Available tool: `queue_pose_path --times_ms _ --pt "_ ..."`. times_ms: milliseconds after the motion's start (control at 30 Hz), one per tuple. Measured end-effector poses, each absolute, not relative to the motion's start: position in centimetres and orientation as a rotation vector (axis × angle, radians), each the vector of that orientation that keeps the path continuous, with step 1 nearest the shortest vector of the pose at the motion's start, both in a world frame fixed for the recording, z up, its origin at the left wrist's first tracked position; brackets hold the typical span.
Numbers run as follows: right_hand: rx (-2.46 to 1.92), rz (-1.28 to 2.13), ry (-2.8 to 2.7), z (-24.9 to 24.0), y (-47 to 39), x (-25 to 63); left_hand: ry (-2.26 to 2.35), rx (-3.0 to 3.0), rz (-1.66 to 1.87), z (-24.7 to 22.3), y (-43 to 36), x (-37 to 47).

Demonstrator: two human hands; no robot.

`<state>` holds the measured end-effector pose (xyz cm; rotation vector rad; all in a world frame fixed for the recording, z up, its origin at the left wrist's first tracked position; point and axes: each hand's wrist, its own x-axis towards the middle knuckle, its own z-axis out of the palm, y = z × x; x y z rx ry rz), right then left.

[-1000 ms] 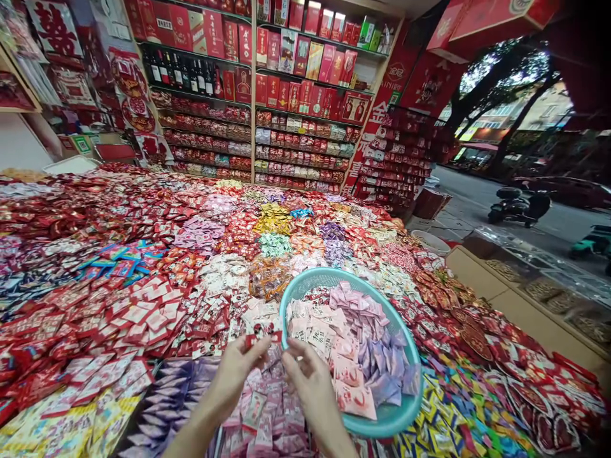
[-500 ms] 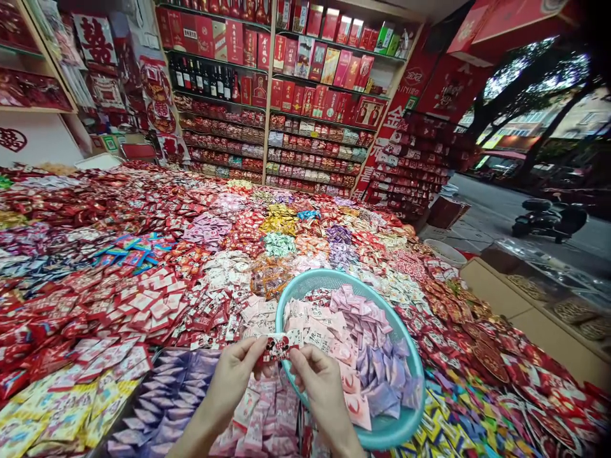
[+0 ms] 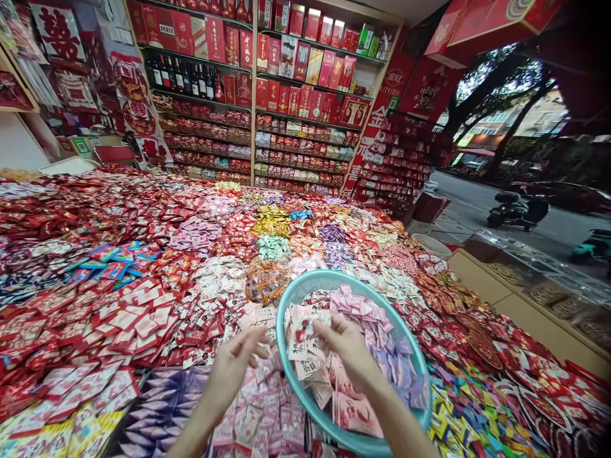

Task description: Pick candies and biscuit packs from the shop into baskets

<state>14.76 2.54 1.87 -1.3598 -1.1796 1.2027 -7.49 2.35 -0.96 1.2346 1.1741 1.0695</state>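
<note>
My right hand (image 3: 346, 346) is over the teal plastic basket (image 3: 422, 375), its fingers pinching a small red-and-white candy packet (image 3: 304, 327); the edges of the packet are blurred. Under it in the basket lie pale pink packets with dark lettering (image 3: 308, 366), lilac packets (image 3: 365, 312) and purple packets (image 3: 396, 369). My left hand (image 3: 236, 366) hangs just left of the basket rim, fingers bent and apart, holding nothing. Below the left hand are pink packets (image 3: 267, 407), and beside its forearm are purple packets (image 3: 165, 407) in a box.
Heaps of wrapped sweets (image 3: 147, 312) spread all round the basket. Shelves (image 3: 252, 95) with boxes and bottles stand at the back. Cartons (image 3: 477, 280) with clear-topped bins are at the right. Outside, a scooter (image 3: 518, 210) is parked by the road.
Both hands held the red-and-white candy packet in front of the basket; the left has let go and moved slightly left. My right hand has moved up and right over the basket. The view has shifted.
</note>
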Motion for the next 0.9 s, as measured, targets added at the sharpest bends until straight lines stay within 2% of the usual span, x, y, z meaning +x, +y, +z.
queue_pose_path --times_ms 133,200,267,433,567,700,900 --pt "-1.5 1.06 -1.213 0.8 9.8 19.5 1.567 1.193 1.145 -4.1 7.6 -15.0" --pt "-1.56 1.074 -1.25 -0.4 12.6 20.5 1.801 1.458 0.998 -6.3 10.1 -18.0" --pt "-1.627 1.099 -1.303 -1.8 14.4 20.5 1.843 1.564 0.948 -8.5 12.3 -19.3" --pt "-1.758 1.063 -1.472 -5.3 16.4 18.4 1.908 1.853 0.8 -11.8 16.1 -17.1" --pt "-1.845 0.825 -1.581 -6.7 17.3 18.0 1.964 2.076 0.622 -13.2 17.8 -15.3" --pt "-1.9 0.562 -1.612 -7.2 17.2 18.5 2.02 2.199 0.455 -14.0 18.7 -15.1" --pt "-1.892 0.373 -1.612 -6.0 15.8 18.6 2.062 2.283 0.276 -14.2 19.2 -14.5"
